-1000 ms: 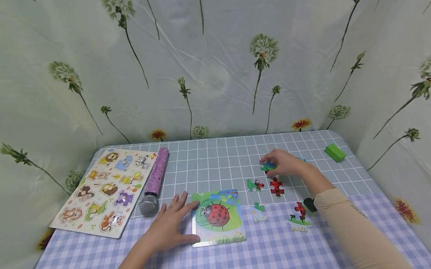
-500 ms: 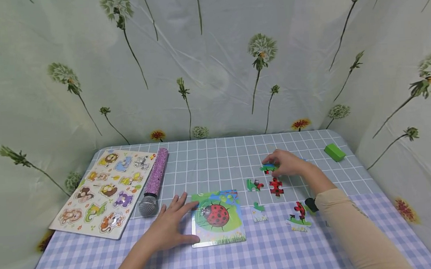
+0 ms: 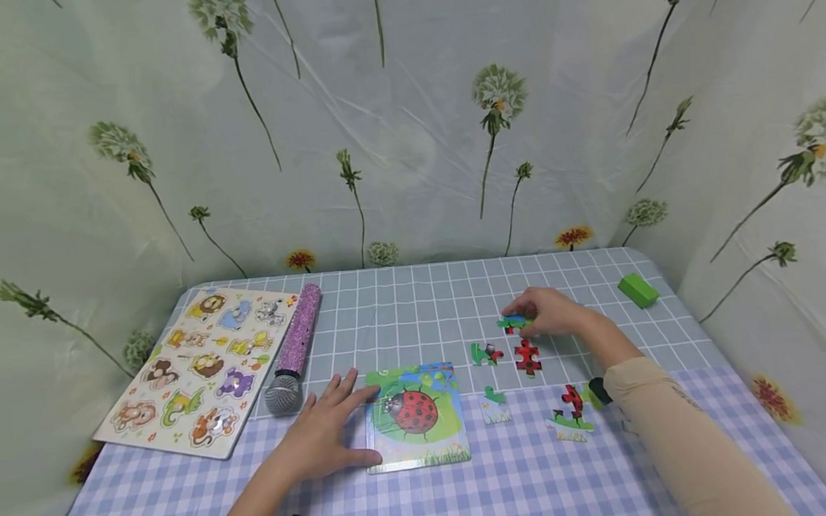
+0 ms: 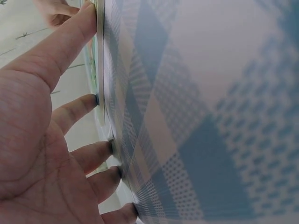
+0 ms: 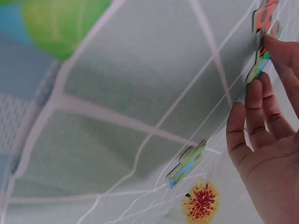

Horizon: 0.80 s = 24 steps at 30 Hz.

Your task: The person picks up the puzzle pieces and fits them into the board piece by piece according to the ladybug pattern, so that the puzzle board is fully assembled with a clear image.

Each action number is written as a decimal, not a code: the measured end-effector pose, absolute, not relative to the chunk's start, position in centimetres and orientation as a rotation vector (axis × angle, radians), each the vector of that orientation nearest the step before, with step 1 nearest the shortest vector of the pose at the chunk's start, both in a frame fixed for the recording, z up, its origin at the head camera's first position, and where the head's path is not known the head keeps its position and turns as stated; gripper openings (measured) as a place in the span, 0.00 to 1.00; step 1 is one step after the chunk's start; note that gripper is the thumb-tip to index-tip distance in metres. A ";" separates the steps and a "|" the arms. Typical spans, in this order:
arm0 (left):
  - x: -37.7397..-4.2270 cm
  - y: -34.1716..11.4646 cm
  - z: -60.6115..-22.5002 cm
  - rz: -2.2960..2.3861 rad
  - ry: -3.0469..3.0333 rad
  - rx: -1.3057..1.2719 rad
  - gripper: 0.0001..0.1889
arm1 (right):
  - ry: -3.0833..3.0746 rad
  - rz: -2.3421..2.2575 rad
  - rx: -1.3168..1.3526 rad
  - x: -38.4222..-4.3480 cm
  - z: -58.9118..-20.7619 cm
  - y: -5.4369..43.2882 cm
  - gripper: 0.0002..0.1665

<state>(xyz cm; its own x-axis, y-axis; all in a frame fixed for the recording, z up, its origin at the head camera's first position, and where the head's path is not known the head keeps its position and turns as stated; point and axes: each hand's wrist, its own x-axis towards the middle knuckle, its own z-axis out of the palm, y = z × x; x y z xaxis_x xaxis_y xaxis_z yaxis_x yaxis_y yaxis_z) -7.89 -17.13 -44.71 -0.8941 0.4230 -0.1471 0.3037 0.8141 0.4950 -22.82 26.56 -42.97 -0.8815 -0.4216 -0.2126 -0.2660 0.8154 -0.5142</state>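
Where fingers [image 5: 254, 100] pinch, the jigsaw piece [image 5: 259, 66] is thin.

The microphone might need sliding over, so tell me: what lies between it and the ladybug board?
The left hand lies between the microphone and the ladybug board, as the head view shows.

a pale dandelion-print curtain [image 3: 393, 157] hangs behind a table [image 3: 388, 307] covered in grey-gridded and lilac-checked cloth [image 3: 428, 509].
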 end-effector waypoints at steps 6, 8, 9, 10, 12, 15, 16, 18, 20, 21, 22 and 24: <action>-7.8 -17.3 -44.7 0.672 2.754 0.552 0.54 | 2.674 -0.685 -0.525 -23.0 -43.0 26.6 0.25; -7.9 -17.3 -44.7 0.668 2.757 0.551 0.54 | 2.675 -0.669 -0.530 -23.2 -43.0 26.5 0.25; -7.9 -17.3 -44.8 0.668 2.758 0.555 0.54 | 2.674 -0.664 -0.530 -23.2 -42.9 26.5 0.25; -7.9 -17.3 -44.8 0.668 2.759 0.556 0.54 | 2.673 -0.656 -0.530 -23.3 -42.9 26.4 0.25; -7.9 -17.3 -44.8 0.673 2.756 0.556 0.54 | 2.670 -0.639 -0.536 -23.4 -42.9 26.3 0.24; -7.8 -17.3 -44.9 0.677 2.754 0.554 0.54 | 2.666 -0.625 -0.547 -23.5 -42.9 26.2 0.24; -7.8 -17.3 -44.9 0.680 2.752 0.550 0.54 | 2.667 -0.620 -0.551 -23.6 -42.9 26.2 0.24; -7.8 -17.3 -44.9 0.683 2.750 0.546 0.54 | 2.667 -0.618 -0.552 -23.6 -43.0 26.2 0.23; -7.8 -17.3 -44.8 0.681 2.750 0.546 0.54 | 2.664 -0.621 -0.553 -23.6 -43.0 26.2 0.24; -7.8 -17.3 -44.8 0.679 2.750 0.546 0.54 | 2.663 -0.622 -0.550 -23.7 -43.0 26.3 0.24; -7.8 -17.3 -44.7 0.676 2.751 0.547 0.54 | 2.662 -0.622 -0.550 -23.7 -43.0 26.3 0.24; -8.0 -17.2 -44.8 0.666 2.757 0.551 0.54 | 2.661 -0.623 -0.551 -23.6 -42.9 26.3 0.25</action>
